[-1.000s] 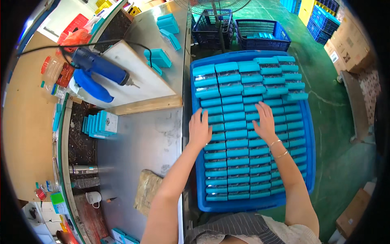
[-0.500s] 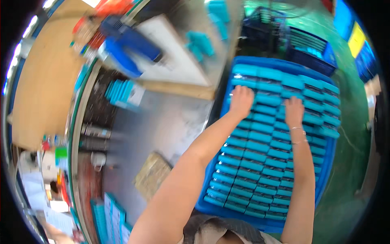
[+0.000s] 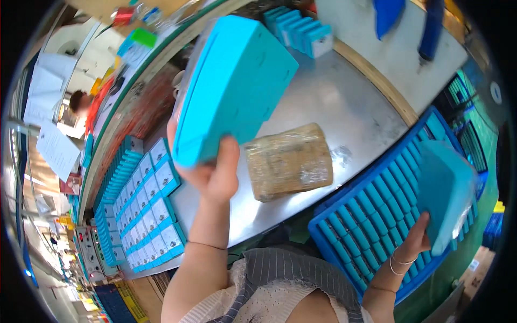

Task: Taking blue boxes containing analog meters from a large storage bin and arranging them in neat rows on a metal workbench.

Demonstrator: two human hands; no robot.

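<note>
My left hand (image 3: 218,172) is wrapped round the end of a turquoise box-like block (image 3: 242,81), held tilted above the metal table. The thumb presses on its near face; the other fingers are mostly hidden behind it. Over the blue tub (image 3: 318,229), my right hand (image 3: 416,237) grips a second turquoise box-like block (image 3: 446,188), partly smeared by motion. Close-set rows of turquoise boxes (image 3: 371,215) fill the tub below. I cannot tell whether each held block is one piece or several pressed together.
On the metal table (image 3: 355,102) lies a brown block wrapped in clear tape (image 3: 291,161). Many turquoise boxes with white labels (image 3: 145,188) stand in rows at the left; several more (image 3: 301,32) stand at the back. A white board (image 3: 404,48) lies at the far right.
Both hands were down on the boxes in the tub. Now each is raised with a turquoise block, the left one over the table. The view has swung left.
</note>
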